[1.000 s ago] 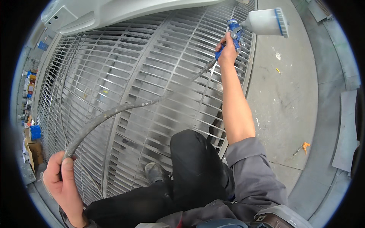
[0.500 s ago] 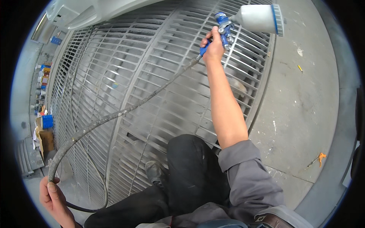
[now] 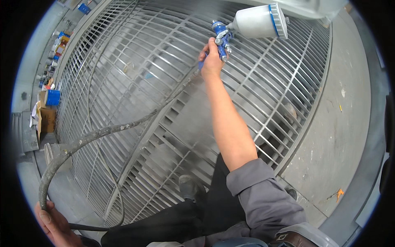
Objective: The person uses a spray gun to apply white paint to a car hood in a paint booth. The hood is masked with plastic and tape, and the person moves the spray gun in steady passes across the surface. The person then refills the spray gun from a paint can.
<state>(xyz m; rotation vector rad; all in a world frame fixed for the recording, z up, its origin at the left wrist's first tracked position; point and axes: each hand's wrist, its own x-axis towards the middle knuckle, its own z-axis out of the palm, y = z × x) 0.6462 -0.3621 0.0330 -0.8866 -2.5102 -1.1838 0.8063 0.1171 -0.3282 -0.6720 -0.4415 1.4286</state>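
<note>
A blue spray gun (image 3: 222, 38) is gripped in my right hand (image 3: 212, 60), with my arm stretched out over the floor grating. Its white cup (image 3: 256, 22), with a blue ring and a pale ribbed lid, lies sideways to the right of the gun. From the handle a paint-spattered grey hose (image 3: 117, 128) runs back to the lower left. My left hand (image 3: 53, 225) is closed around that hose, which bends sharply there and carries on along the floor. Faint mist hangs beyond the gun, near a white smooth panel (image 3: 294, 7).
Metal floor grating (image 3: 135, 78) spreads under my feet. Cans and boxes line the left wall, among them a blue can (image 3: 52, 97) and an open cardboard box (image 3: 47, 119). An orange-handled tool (image 3: 339, 194) lies on the concrete (image 3: 329, 152) to the right. A loose cable crosses the grating.
My view has turned and my legs have shifted. The spray gun has moved left in the picture, and the white panel now shows at the upper right instead of the upper left. Both hands keep their grips.
</note>
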